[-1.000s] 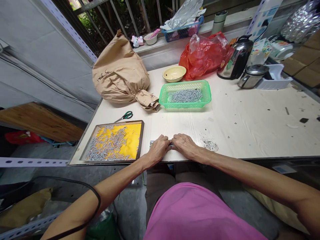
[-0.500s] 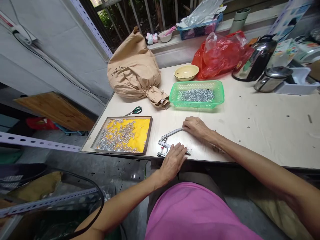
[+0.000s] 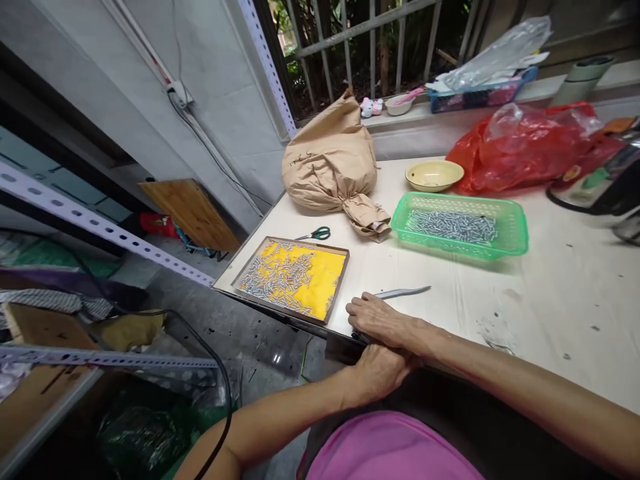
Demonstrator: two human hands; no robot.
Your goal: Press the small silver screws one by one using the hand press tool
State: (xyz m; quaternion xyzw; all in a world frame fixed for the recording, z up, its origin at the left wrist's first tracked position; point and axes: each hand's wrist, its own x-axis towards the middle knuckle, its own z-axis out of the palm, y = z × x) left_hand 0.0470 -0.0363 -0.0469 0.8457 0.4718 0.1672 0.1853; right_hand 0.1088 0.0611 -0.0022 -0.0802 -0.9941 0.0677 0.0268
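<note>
A grey metal lever hand tool (image 3: 404, 292) lies at the table's front edge, one long handle pointing right and its head mostly hidden under my fingers. My right hand (image 3: 377, 317) is curled over the head end of this tool. Just below and touching it, my left hand (image 3: 383, 368) is closed around the tool's lower part, which its fingers hide. To the left of my hands stands a shallow brown-rimmed tray (image 3: 340, 287) with a yellow bottom, holding many small silver rivet-like pins (image 3: 273, 275).
Beyond my hands is a green plastic basket (image 3: 520, 230) of similar metal pins (image 3: 453, 225). Green-handled scissors (image 3: 320, 233) lie behind the tray. Farther back are a brown paper sack (image 3: 330, 160), a cream bowl (image 3: 434, 175), a red plastic bag (image 3: 530, 150) and a kettle (image 3: 595, 177).
My right hand has left the end of the upper handle and come to the tool's head. My left hand has closed lower down at the table edge. The view has swung right.
</note>
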